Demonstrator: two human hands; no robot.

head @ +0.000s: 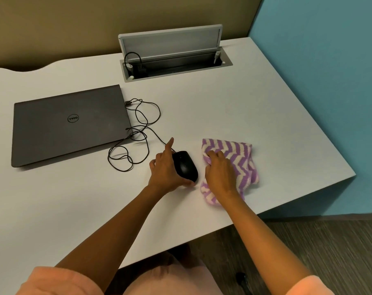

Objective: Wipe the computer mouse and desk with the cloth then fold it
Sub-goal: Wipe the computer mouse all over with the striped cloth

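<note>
A black wired computer mouse lies on the white desk, a little right of centre. My left hand holds it from the left side, thumb under its near end and index finger stretched out along the cable. Just right of the mouse lies a purple-and-white zigzag cloth, loosely bunched on the desk. My right hand rests on top of the cloth with its fingers curled into the fabric.
A shut dark laptop lies at the left. The mouse cable loops between laptop and mouse. An open cable hatch sits at the back. The desk's right edge runs close beside the cloth, next to a blue wall.
</note>
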